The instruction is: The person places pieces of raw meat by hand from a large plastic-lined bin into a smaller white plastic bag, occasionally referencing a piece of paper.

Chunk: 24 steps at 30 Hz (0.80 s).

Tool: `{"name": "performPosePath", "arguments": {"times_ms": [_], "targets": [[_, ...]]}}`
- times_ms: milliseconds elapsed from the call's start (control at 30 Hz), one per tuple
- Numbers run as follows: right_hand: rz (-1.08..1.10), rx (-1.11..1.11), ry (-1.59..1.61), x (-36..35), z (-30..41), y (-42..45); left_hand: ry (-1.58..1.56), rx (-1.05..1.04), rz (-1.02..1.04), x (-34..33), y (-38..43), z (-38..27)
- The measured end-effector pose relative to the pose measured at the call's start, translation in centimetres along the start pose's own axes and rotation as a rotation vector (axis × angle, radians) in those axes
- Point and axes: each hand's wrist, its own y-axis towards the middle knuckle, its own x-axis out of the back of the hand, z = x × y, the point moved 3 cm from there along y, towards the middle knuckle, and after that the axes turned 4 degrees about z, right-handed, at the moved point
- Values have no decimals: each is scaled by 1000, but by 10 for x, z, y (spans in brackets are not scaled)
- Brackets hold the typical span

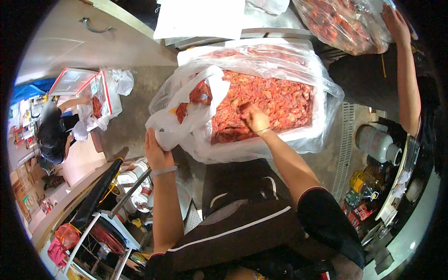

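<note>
A white foam box, lined with a large clear plastic bag, holds a mass of red, sauce-coated food. My right hand reaches into the box, its fingertips down in the red food; whether they grip a piece is hidden. On the left, my left hand holds up a thin white plastic bag at the box's near left corner. Some red food lies inside this bag, which leans over the box's left end.
A co-worker's hand touches a clear bag of red food at the top right. Another person handles a bag by an open box at the far left. A grey gas cylinder and bottles stand at right; a shelf rack stands lower left.
</note>
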Motion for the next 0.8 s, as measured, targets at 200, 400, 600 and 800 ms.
{"name": "performPosePath", "arguments": {"times_ms": [200,400,600,800], "targets": [[242,-62,-413,-36,-17,-12,-32,-21,35,-11,-4,1],[60,-294,75,-8,-28,-9,-38,1,74,3,-1,10],[-35,-23,232,30,49,29,-63,8,21,-8,-4,4],[196,-151,-52,-28,11,0,-92,-25,89,-3,-6,7]]}}
